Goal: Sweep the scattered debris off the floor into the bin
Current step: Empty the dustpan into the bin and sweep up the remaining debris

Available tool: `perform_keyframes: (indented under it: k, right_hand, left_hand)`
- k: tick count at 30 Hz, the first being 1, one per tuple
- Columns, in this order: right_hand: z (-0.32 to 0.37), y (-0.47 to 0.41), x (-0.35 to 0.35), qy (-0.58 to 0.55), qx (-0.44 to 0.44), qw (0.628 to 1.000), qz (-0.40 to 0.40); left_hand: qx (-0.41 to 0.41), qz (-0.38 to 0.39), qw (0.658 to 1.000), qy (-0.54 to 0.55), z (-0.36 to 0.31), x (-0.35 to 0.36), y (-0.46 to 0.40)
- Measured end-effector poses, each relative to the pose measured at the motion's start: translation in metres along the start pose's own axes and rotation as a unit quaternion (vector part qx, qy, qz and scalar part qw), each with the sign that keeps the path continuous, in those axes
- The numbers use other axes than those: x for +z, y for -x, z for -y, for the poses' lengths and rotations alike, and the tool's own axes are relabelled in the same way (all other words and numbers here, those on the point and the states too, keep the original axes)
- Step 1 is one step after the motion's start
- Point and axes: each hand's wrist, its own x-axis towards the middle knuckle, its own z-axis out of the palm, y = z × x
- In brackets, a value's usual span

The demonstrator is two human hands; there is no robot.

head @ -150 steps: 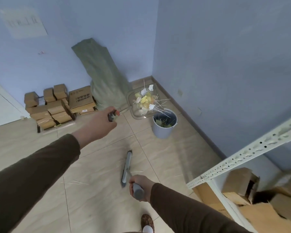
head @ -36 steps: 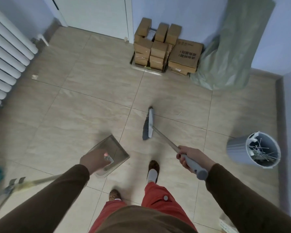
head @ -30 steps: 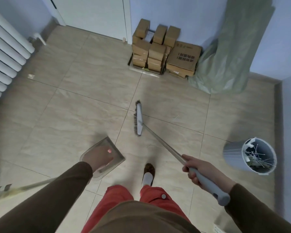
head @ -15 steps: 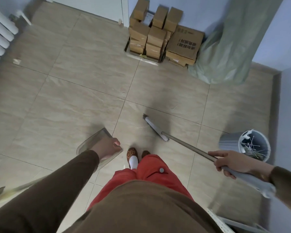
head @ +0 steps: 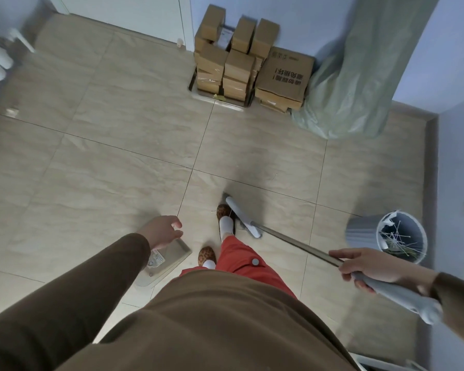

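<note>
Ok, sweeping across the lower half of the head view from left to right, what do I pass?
Left hand over the dustpan → slippered feet → broom head → right hand on the broom handle → bin with sticks inside.

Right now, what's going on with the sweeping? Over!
Right hand grips broom. Left hand open, above dustpan. Bin holds the debris. Slippered foot beside broom head.

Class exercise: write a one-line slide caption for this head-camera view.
Sweeping done: left hand over the dustpan, right hand gripping the broom, debris in the bin.
</note>
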Motion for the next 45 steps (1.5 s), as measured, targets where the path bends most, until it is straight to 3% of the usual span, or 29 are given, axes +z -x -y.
perform_keyframes:
  k: [5, 9, 17, 31, 45]
  right_hand:
    - [-0.005, 0.030, -0.016, -0.097, -0.015, 0.995, -0.002]
    - [-0.007, 0.044, -0.020, -0.105, -0.029, 0.994, -0.014]
    - [0.027, 0.000, 0.012, -0.150, 0.039, 0.988, 0.010]
    - [0.044, -0.024, 0.062, -0.109, 0.021, 0.994, -0.015]
    - [0.065, -0.046, 0.034, -0.136, 0.033, 0.990, -0.006]
  left_hand:
    - [0.006, -0.025, 1.000, 0.001, -0.007, -0.012, -0.007]
    - [0.017, -0.024, 1.000, -0.001, -0.008, -0.004, -0.004]
    - [0.016, 0.013, 0.999, -0.034, 0.017, 0.017, 0.014]
    - [0.033, 0.020, 0.997, -0.070, 0.010, 0.005, -0.002]
    - [0.009, -0.004, 0.997, -0.075, 0.007, -0.044, -0.030]
